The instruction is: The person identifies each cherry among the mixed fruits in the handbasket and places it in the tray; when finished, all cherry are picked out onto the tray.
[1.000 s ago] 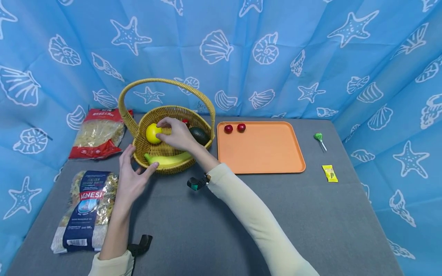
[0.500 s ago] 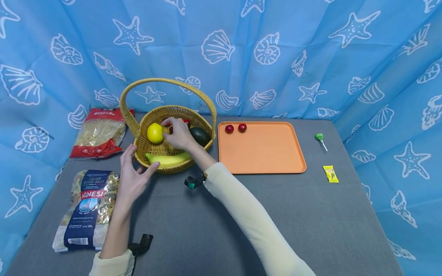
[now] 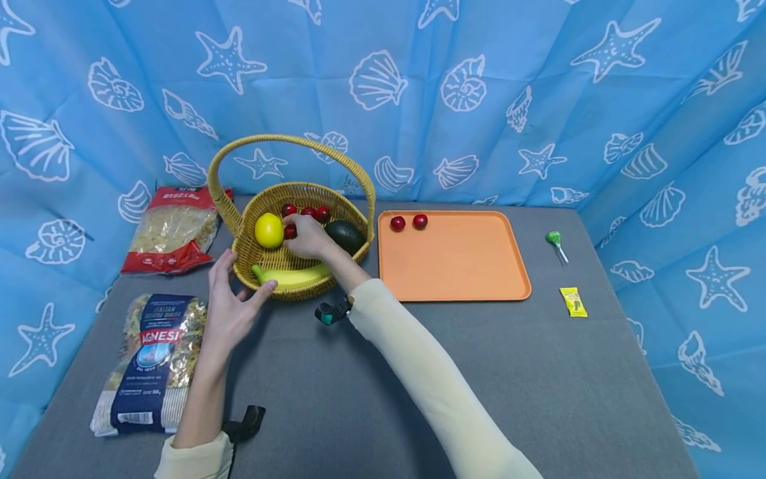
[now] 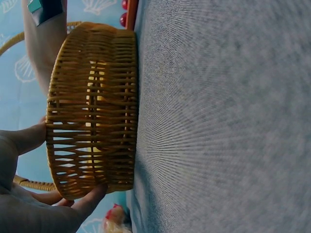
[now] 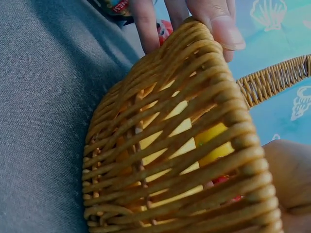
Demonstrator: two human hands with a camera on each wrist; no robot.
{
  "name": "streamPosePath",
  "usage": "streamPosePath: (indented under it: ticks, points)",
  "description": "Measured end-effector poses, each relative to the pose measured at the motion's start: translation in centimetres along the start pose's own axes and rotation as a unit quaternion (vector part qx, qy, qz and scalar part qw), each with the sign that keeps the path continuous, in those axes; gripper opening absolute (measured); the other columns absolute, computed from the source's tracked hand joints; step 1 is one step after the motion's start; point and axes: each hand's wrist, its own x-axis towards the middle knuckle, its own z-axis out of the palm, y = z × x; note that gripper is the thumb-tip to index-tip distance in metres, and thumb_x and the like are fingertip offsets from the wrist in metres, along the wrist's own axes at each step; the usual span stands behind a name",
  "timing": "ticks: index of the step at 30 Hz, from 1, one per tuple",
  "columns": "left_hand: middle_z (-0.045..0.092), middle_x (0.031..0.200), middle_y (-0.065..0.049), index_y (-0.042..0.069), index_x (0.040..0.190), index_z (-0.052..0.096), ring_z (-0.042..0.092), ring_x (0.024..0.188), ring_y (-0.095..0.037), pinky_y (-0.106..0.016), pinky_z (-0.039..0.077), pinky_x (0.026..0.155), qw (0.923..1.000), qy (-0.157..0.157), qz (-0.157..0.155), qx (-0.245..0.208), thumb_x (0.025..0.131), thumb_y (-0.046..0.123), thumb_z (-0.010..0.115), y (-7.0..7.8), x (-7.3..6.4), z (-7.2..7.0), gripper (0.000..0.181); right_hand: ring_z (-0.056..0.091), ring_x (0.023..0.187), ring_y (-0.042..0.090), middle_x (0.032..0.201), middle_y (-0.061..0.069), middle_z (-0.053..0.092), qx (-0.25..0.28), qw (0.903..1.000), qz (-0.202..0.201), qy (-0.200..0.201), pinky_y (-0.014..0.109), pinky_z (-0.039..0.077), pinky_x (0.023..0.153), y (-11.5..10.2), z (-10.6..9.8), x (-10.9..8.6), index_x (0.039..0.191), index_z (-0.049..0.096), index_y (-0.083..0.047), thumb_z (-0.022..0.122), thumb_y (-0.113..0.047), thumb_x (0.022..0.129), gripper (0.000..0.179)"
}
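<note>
A wicker basket (image 3: 299, 193) with a tall handle stands at the back left of the table. My left hand (image 3: 230, 309) holds its front-left side, thumb at the rim and fingers along the outer wall. Inside the basket my right hand (image 3: 308, 237) pinches a red cherry (image 3: 290, 231) at its fingertips. A yellow lemon (image 3: 269, 231) lies just left of that cherry. More cherries (image 3: 322, 213) lie along the back wall. A banana (image 3: 296, 277) lies at the front, and a dark green avocado (image 3: 346, 237) at the right. In the right wrist view the basket's wall (image 5: 170, 145) hides the right fingertips.
Right of the basket is an orange tray (image 3: 455, 259) with two cherries (image 3: 409, 222) in its back-left corner. A green lollipop (image 3: 554, 241) and a yellow packet (image 3: 573, 302) lie farther right. Two pasta bags (image 3: 149, 359) (image 3: 173, 229) lie at the left.
My right hand has shifted slightly from beside the lemon to the cherry, lower and to the right. Cherries it was covering now show. The left hand stays on the basket.
</note>
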Motion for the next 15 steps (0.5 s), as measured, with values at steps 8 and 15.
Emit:
streamPosePath:
  ticks: [8, 15]
  points:
    - [0.003, 0.184, -0.010, 0.010, 0.175, 0.012, 0.016, 0.168, -0.043, -0.072, 0.041, 0.128, 1.0000, 0.000, -0.005, 0.000, 0.101, 0.031, 0.079, 0.2, 0.0, 0.1, 0.103, 0.064, 0.131, 0.026, 0.154, 0.016, 0.063, 0.012, 0.9989, 0.042, 0.014, 0.037, 0.059, 0.114, -0.3, 0.1, 0.0, 0.150, 0.061, 0.000, 0.064, -0.004, 0.106, 0.044]
    - [0.002, 0.184, -0.010, 0.010, 0.175, 0.011, 0.015, 0.169, -0.042, -0.071, 0.041, 0.127, 1.0000, 0.002, -0.009, 0.002, 0.101, 0.030, 0.079, 0.2, -0.1, 0.1, 0.103, 0.070, 0.119, 0.026, 0.142, 0.015, 0.069, 0.065, 0.9963, 0.017, 0.054, 0.031, 0.063, 0.097, -0.7, -0.2, -1.3, 0.140, 0.067, -0.003, 0.066, -0.007, 0.107, 0.033]
